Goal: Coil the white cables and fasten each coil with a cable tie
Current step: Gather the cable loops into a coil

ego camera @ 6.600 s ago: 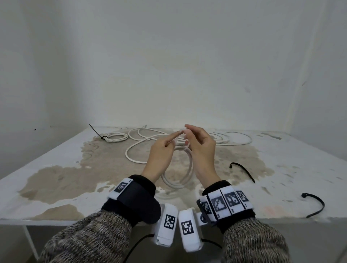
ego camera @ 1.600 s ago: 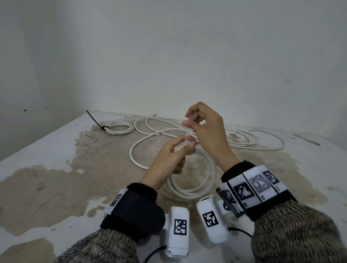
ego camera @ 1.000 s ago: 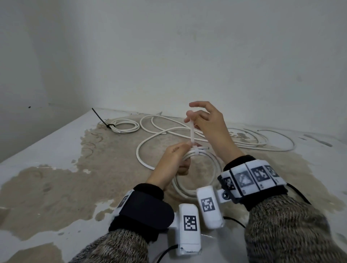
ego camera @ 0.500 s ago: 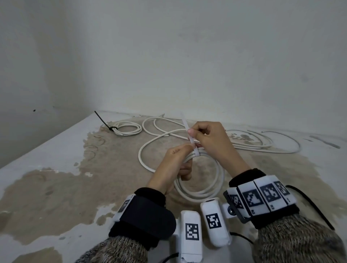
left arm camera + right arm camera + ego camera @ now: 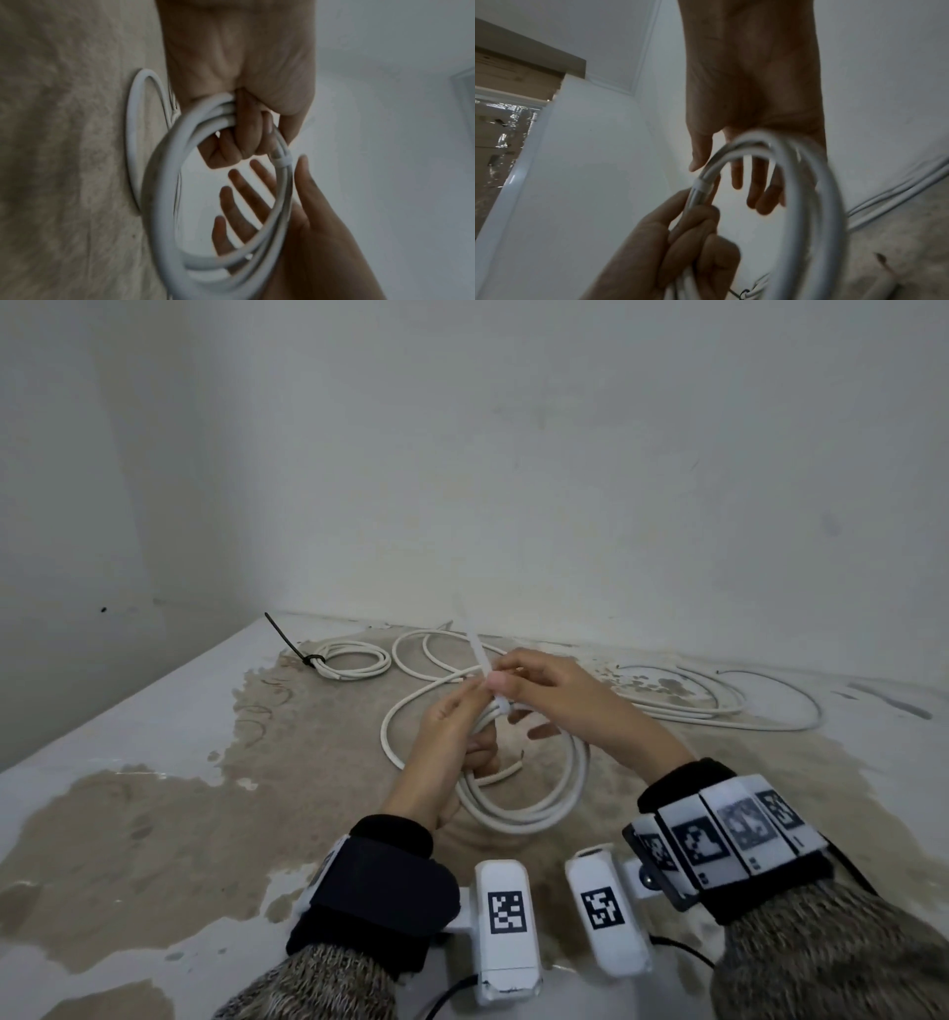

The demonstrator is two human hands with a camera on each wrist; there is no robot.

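My left hand (image 5: 452, 737) grips a coil of white cable (image 5: 518, 819) just above the table, fingers curled round its strands (image 5: 231, 113). A white cable tie (image 5: 475, 649) is wrapped round the coil's top, its band (image 5: 282, 161) snug on the strands and its long tail pointing up and away. My right hand (image 5: 554, 695) pinches that tail just above the tie's head between thumb and forefinger. Its other fingers (image 5: 231, 203) are spread straight behind the coil. In the right wrist view the band (image 5: 702, 183) sits between the two hands.
A finished small coil (image 5: 354, 660) bound with a black tie (image 5: 287, 639) lies at the back left. Loose white cable (image 5: 411, 711) loops behind my hands, and more (image 5: 719, 706) lies at the back right. The worn table (image 5: 128, 737) meets walls behind and on the left.
The right hand drew the tie's tail upward, then slid back down to grip it near the head. The loop has closed tight on the coil and more tail now sticks out.
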